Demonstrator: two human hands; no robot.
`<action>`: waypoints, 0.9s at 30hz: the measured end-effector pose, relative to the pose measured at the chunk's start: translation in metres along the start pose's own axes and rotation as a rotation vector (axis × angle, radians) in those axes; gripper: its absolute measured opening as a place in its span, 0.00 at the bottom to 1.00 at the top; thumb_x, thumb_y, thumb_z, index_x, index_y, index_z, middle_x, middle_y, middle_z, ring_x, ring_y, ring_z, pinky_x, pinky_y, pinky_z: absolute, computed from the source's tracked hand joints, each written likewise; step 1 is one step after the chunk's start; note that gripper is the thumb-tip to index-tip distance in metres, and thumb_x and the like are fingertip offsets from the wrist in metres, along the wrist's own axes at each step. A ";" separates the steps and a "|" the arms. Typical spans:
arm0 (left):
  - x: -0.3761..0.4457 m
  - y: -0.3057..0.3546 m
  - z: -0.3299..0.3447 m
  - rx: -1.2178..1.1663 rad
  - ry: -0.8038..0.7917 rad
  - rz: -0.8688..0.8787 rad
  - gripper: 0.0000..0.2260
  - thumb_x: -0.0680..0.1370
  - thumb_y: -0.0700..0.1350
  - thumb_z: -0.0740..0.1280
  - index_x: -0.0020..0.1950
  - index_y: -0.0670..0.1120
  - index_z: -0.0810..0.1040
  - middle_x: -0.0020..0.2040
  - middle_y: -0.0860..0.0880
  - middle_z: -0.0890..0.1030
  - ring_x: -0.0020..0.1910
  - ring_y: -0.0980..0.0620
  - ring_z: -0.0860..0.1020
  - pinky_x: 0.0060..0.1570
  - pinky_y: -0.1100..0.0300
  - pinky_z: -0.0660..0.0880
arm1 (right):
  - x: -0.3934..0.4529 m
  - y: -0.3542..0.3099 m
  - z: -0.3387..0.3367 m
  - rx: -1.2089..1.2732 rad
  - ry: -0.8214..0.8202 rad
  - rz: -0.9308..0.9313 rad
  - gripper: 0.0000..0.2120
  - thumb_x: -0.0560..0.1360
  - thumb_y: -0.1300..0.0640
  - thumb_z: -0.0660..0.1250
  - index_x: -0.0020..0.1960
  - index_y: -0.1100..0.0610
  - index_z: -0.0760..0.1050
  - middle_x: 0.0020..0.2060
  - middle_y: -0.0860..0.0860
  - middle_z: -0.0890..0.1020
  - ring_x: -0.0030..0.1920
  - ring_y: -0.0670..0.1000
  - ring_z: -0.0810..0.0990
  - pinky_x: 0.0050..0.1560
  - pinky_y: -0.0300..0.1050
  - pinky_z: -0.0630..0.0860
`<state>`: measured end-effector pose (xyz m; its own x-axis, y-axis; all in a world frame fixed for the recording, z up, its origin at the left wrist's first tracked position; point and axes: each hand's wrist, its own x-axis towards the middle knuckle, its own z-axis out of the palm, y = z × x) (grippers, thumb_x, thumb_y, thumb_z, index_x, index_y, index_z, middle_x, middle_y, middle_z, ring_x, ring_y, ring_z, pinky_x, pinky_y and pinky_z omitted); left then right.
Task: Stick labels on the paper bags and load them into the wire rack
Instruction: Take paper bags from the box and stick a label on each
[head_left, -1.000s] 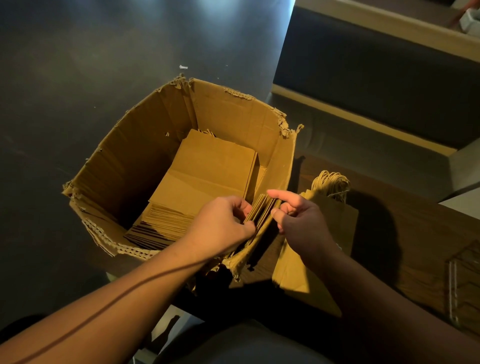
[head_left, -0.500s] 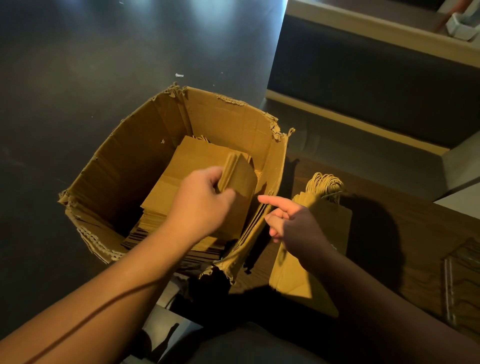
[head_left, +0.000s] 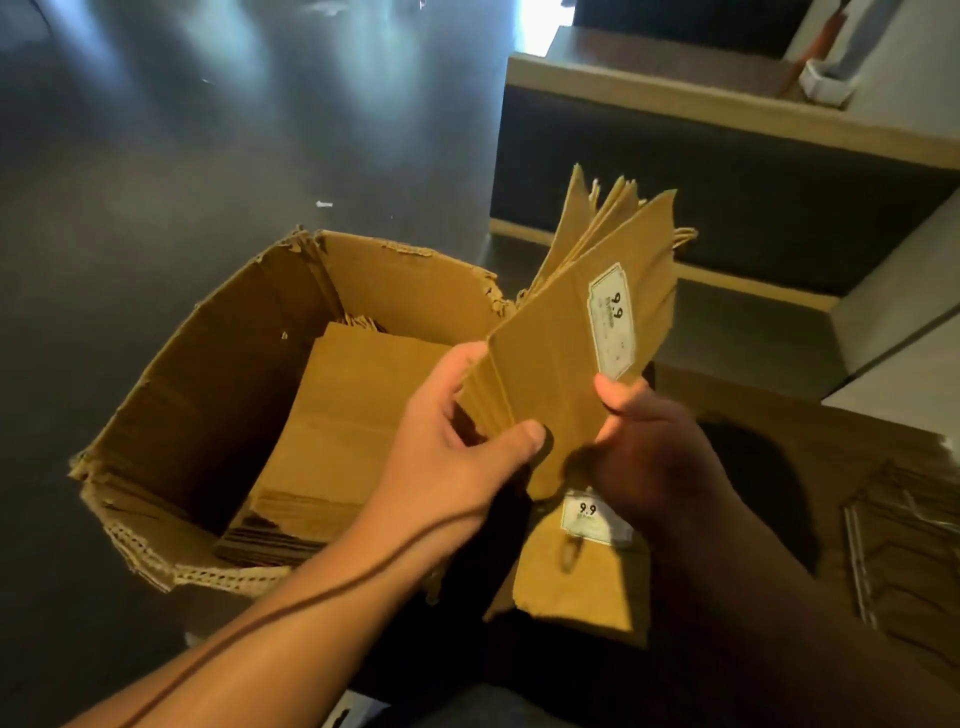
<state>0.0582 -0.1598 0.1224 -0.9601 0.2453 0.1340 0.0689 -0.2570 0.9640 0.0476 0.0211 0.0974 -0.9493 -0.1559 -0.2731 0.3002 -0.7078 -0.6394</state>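
Paper bags (head_left: 566, 358) now lifted, apparently by both hands.

1. Wire rack (head_left: 904, 545), near right: cut off by the frame edge, dim, shape unclear.
2. Labelled bag (head_left: 576, 587) on the table: upper part hidden behind the right hand (head_left: 660, 457).
3. Small print under "9.9" on the held label (head_left: 612, 322): too blurred to read.
4. Far floor: smeared by motion.

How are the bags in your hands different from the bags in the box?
The held bundle of bags is up in the air, tilted and fanned out; the stack in the cardboard box lies flat. The bundle's front bag shows a white 9.9 label; the stack's top bag shows none. Both are folded brown paper bags.
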 end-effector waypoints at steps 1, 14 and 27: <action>0.001 0.000 0.001 -0.072 -0.093 -0.045 0.23 0.66 0.40 0.73 0.60 0.50 0.79 0.52 0.42 0.83 0.49 0.43 0.82 0.50 0.49 0.81 | -0.005 -0.009 -0.005 -0.048 0.040 -0.043 0.27 0.74 0.61 0.63 0.73 0.51 0.67 0.65 0.58 0.79 0.59 0.60 0.82 0.50 0.58 0.82; 0.000 -0.047 0.060 0.131 0.048 -0.179 0.05 0.76 0.35 0.72 0.47 0.44 0.82 0.38 0.49 0.85 0.36 0.53 0.82 0.35 0.60 0.78 | -0.051 -0.045 -0.110 0.064 0.494 -0.104 0.35 0.69 0.59 0.75 0.74 0.49 0.68 0.60 0.56 0.81 0.48 0.57 0.86 0.33 0.55 0.82; -0.028 -0.122 0.071 0.878 -0.360 0.668 0.16 0.81 0.40 0.62 0.68 0.46 0.78 0.45 0.51 0.72 0.43 0.56 0.70 0.46 0.68 0.63 | -0.108 -0.056 -0.172 0.236 0.561 -0.126 0.20 0.81 0.57 0.58 0.73 0.49 0.70 0.64 0.56 0.78 0.49 0.61 0.86 0.35 0.62 0.81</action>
<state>0.0962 -0.0692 0.0175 -0.5387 0.5937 0.5978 0.8325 0.2666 0.4856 0.1494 0.1961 0.0391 -0.7629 0.2796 -0.5829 0.0991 -0.8404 -0.5328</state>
